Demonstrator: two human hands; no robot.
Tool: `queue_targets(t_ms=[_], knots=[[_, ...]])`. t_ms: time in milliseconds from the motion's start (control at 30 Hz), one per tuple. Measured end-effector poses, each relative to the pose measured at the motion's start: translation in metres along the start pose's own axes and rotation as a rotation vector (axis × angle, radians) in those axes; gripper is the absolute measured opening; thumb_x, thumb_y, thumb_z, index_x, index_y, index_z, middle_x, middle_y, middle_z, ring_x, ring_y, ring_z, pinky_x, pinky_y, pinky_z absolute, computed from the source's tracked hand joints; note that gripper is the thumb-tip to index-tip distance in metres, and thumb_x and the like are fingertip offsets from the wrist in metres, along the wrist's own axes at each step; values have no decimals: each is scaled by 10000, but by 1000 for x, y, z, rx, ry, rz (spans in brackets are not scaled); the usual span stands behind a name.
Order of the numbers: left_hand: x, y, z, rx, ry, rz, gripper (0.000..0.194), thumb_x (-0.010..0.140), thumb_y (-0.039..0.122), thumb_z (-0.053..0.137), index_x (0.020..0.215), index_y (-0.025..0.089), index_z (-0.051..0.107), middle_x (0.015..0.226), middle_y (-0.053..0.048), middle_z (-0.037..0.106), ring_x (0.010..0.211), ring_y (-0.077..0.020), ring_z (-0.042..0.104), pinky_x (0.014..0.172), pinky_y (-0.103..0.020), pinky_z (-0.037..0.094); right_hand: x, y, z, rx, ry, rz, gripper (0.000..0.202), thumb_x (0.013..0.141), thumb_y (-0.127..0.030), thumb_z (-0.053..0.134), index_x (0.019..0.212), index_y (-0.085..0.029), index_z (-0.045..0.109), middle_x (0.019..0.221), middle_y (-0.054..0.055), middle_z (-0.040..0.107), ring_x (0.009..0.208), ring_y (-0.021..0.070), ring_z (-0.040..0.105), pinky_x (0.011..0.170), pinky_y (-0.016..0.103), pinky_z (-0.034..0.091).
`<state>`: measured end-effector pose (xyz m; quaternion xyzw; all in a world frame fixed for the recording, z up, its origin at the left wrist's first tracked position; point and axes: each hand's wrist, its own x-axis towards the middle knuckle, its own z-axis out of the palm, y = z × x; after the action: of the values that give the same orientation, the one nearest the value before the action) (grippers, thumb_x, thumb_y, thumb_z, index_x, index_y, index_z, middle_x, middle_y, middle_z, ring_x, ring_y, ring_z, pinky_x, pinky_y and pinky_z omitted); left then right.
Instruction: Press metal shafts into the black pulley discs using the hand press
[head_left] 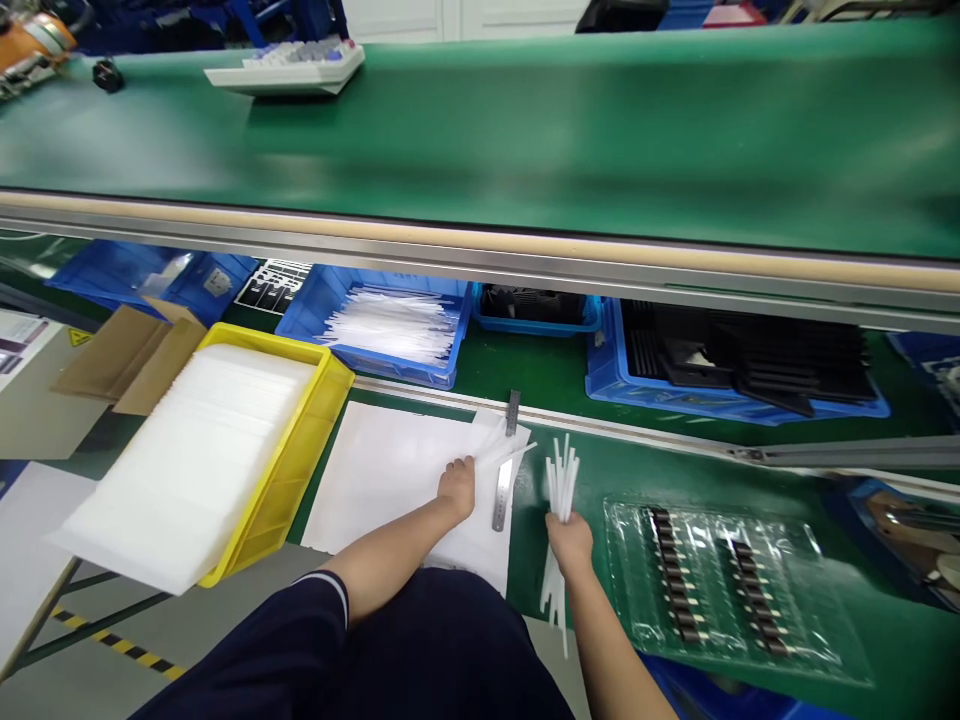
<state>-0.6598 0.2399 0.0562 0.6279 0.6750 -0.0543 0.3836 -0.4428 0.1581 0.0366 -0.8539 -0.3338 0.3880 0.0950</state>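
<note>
In my right hand is an upright bundle of thin white strips, its ends sticking out above and below my closed fingers. My left hand is closed over the white sheet, gripping several more white strips that fan out to the right. Those strips cross over a steel ruler lying along the sheet's right side. Part of the left hand's grip is hidden behind its knuckles.
A yellow bin of white foam sheets stands left. Behind are blue bins with white strips and black parts. A clear tray of small dark parts lies right. Above runs a green conveyor carrying a keyboard.
</note>
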Motion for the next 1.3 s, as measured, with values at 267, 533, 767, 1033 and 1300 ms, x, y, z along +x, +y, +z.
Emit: queue_targets(t_ms=[267,533,767,1033,1300], knots=[[4,-4,-38,-443,-81,102,396,735,128,590,1130,136,566,1020,-83,681,897,-210,649,789,-306,528,-33,-64,18,690,-275,-165,444,827,-494,659,1062,-121,612,964,71,683,829,166,662,755,319,553],[-47,-23,-43,-793,-111,226,503,732,116,596,1229,132,518,1094,-112,688,998,-223,664,873,-353,531,-71,-142,50,880,-481,-341,622,605,-512,804,1055,-117,636,976,130,711,925,269,679,850,387,548],[-63,-27,-67,-1173,-52,290,658,643,135,765,1212,147,435,1146,-134,659,1018,-228,664,935,-384,516,-89,-178,42,855,-486,-466,546,676,-516,734,1040,-120,638,1029,135,699,971,272,670,914,407,531],[-80,-27,-116,-994,224,509,548,637,273,829,1135,154,634,1114,-96,698,1045,-280,643,924,-381,520,-119,-214,18,726,-533,-790,502,630,-370,793,1077,-178,668,1035,98,688,1036,283,631,944,422,510],[-64,-53,-77,-1037,198,499,438,613,234,830,1016,132,694,963,-77,728,908,-255,670,849,-366,540,-107,-188,37,666,-421,-847,618,571,-366,819,1147,-204,663,1228,119,609,1203,319,536,989,440,476]])
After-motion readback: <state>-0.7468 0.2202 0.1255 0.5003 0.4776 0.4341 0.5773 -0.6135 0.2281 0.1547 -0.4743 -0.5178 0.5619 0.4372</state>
